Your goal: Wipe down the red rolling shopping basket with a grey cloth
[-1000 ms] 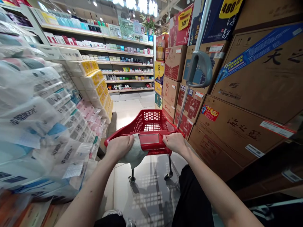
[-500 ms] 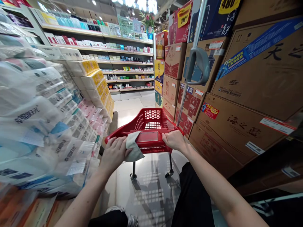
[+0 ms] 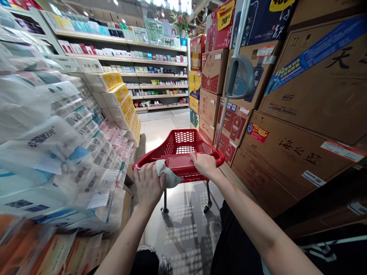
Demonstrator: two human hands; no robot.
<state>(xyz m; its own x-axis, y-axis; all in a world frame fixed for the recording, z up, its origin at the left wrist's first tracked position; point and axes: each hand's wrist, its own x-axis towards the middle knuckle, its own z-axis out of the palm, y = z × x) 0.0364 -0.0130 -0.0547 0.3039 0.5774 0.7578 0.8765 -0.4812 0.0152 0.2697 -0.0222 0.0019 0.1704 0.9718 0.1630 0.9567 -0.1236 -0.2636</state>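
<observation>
A red plastic shopping cart (image 3: 183,143) stands in the aisle in front of me, its basket showing nothing inside. My left hand (image 3: 148,184) presses a pale grey cloth (image 3: 168,175) against the left end of the cart's handle, fingers curled over the cloth. My right hand (image 3: 204,164) is closed around the right part of the handle. A grey pole with a loop grip (image 3: 240,76) rises from the cart's right side.
Stacked packs of tissue paper (image 3: 57,145) line the left side, very close. Brown cardboard cartons (image 3: 301,114) are piled high on the right. The shiny tiled aisle (image 3: 160,128) runs ahead to shelves of goods (image 3: 143,72). My dark trousers show below.
The cart has rolled a little forward along the aisle. My left hand has loosened from a full grip on the handle and now holds the bunched cloth at the handle's left end.
</observation>
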